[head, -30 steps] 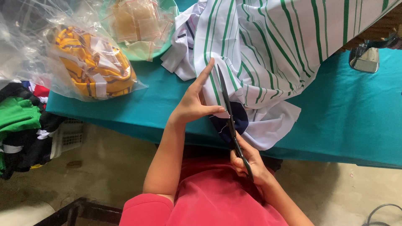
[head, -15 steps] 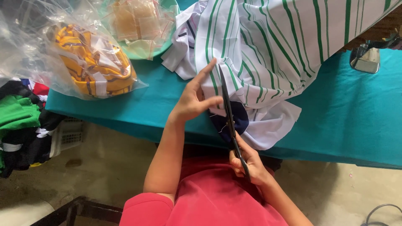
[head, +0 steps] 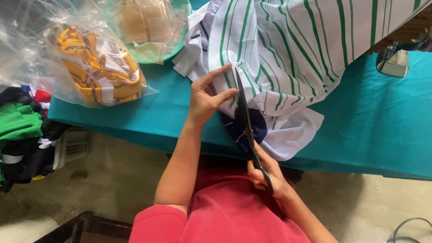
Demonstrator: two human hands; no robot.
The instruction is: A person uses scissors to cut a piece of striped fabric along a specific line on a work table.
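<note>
The white green-striped garment lies on the teal worktop, its edge pinched flat by the left hand. The right hand, its grip closed around the handles, drives black scissors along it. Cutting cleanly probably means keeping the cloth taut, fingers clear.

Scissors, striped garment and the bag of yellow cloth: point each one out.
scissors (head: 243, 112): head view, on the dark blades.
striped garment (head: 297, 49): head view, on the white, green-striped fabric.
bag of yellow cloth (head: 101, 72): head view, on the yellow bundle inside the clear plastic.
</note>
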